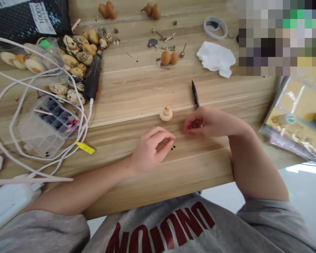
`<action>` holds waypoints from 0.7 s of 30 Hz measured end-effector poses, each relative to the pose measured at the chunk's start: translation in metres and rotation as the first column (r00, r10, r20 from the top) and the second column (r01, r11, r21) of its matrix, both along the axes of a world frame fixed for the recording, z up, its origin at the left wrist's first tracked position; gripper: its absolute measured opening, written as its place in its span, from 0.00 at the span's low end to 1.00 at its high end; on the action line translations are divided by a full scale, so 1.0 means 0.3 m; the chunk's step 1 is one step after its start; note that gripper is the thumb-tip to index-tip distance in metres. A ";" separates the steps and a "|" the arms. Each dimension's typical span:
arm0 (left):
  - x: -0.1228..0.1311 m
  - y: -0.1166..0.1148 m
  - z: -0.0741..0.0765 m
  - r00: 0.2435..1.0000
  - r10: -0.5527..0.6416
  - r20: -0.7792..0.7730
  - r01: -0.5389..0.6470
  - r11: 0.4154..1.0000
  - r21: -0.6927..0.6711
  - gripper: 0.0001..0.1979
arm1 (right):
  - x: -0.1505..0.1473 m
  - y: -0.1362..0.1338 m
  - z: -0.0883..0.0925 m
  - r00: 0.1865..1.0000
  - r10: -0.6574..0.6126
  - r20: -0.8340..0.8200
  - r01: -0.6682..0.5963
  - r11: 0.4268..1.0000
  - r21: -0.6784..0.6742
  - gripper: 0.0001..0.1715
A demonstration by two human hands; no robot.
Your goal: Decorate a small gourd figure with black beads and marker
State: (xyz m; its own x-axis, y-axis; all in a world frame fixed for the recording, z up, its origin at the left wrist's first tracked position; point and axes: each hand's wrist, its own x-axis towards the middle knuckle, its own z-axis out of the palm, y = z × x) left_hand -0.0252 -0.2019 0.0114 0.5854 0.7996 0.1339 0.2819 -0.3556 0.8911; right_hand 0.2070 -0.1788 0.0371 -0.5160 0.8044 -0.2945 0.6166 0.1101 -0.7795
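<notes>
The left hand (151,151) curls over the wooden table (137,89), its fingertips (166,138) drawn close together; whether they grip anything is hidden. Just past those fingertips lie a few tiny black beads (173,148). The right hand (202,123) has its fingers (191,126) bunched together, and what they pinch, if anything, cannot be told. A black pen (195,94) runs out from behind these fingers, but whether they hold it is unclear. A small pale gourd (166,114) stands upright between both hands, just beyond the fingertips and touching neither hand. Farther beyond the fingers sit a heap of patterned gourds (79,58), a black rotary tool (92,75), a plastic box (48,126) and a white cloth (216,58).
</notes>
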 end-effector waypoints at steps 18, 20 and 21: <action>0.005 -0.010 -0.030 0.959 -0.119 -0.258 0.195 0.936 0.292 0.05 | -0.069 -0.026 -0.038 0.990 0.106 0.096 -0.108 0.994 0.007 0.10; 0.006 -0.009 -0.030 0.961 -0.117 -0.250 0.194 0.931 0.310 0.05 | -0.074 -0.025 -0.035 0.989 0.095 0.117 -0.096 0.995 -0.003 0.10; 0.006 -0.009 -0.031 0.962 -0.116 -0.248 0.194 0.929 0.317 0.05 | -0.075 -0.024 -0.032 0.988 0.091 0.122 -0.092 0.996 -0.001 0.09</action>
State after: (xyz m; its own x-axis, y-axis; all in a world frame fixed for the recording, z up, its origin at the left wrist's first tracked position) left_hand -0.0233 -0.2046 0.0022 0.7437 0.6275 0.2303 0.3751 -0.6770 0.6333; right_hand 0.1844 -0.1860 0.0276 -0.5479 0.7570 -0.3559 0.6940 0.1739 -0.6986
